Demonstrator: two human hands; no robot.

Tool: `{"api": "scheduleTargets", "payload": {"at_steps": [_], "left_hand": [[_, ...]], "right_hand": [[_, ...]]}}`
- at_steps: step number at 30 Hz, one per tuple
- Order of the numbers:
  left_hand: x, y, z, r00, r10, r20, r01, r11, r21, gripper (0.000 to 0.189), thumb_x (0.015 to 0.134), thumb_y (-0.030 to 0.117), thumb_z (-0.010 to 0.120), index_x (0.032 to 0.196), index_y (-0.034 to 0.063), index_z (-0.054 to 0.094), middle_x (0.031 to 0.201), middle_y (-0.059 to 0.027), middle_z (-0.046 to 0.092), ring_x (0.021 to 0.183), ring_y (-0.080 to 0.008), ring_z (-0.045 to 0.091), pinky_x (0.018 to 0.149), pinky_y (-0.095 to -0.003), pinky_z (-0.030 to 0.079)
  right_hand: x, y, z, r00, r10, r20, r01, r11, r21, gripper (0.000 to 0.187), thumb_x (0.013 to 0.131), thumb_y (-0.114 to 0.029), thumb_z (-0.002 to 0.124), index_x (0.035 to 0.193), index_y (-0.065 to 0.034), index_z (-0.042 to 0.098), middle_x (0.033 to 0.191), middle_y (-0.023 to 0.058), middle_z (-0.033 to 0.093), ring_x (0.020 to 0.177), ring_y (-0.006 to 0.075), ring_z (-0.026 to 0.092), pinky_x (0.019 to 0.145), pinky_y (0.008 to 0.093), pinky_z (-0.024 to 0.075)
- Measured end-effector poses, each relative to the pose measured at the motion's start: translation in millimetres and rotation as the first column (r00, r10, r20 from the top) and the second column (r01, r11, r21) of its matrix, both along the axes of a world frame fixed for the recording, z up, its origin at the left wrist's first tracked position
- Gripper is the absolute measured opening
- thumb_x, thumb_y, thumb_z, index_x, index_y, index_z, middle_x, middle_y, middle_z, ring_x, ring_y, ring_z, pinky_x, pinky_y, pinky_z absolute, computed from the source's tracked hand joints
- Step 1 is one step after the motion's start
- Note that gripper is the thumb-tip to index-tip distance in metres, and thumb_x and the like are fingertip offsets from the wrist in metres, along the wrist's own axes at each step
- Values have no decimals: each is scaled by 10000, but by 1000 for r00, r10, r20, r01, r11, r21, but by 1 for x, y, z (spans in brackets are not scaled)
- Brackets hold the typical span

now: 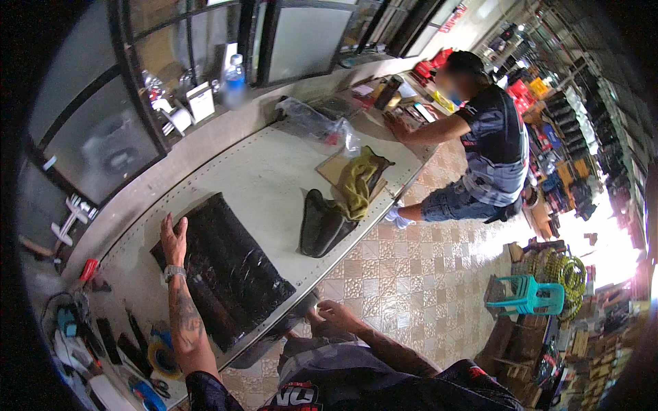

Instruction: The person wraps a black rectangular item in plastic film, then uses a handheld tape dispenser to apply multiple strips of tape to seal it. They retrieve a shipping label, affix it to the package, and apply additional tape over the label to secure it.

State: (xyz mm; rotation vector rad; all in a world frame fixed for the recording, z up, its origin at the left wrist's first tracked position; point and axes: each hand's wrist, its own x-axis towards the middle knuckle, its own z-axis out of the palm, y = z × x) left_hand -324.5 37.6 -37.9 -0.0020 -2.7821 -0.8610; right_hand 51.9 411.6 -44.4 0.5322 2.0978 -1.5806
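Observation:
A black glossy plastic sheet or flat bag (231,267) lies across the white worktable (247,190), wrinkled and reaching the table's front edge. My left hand (175,239), with a metal watch on its wrist, rests at the sheet's far left edge, fingers apart. My right hand (336,314) hangs off the table in front of my body, its fingers loosely curled and seemingly with nothing in them. Farther along the table sits a black padded piece like a motorcycle seat (324,226), with an olive cloth (357,180) against it.
Tape rolls (163,357), scissors (160,388) and dark tools lie at the table's left end. Clear plastic wrap (318,123) lies near the wall. A co-worker (493,138) stands at the far end. A water bottle (235,82) is on the sill; a teal plastic chair (529,295) stands on the floor.

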Motion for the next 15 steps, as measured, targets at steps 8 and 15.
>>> {"api": "scheduleTargets", "payload": {"at_steps": [8,15], "left_hand": [[201,-55,56,983,182,25,-183,971,153,518,929,309,650,1322,-5,525,1353,-246,533,1269,-392,495,1073,-452,381],[337,-88,35,954,298,17,-268,879,-395,688,882,298,684,1445,23,402,1469,-216,415,1383,-407,351,1155,-484,270]], "right_hand": [[12,6,-37,993,15,114,-5,996,-88,390,970,-239,594,1296,-30,546,1210,123,628,1121,242,611,911,373,518],[-19,-64,-11,891,322,-320,-416,861,-293,425,1009,-335,536,1325,-56,482,1270,119,596,1176,252,599,899,404,522]]}}
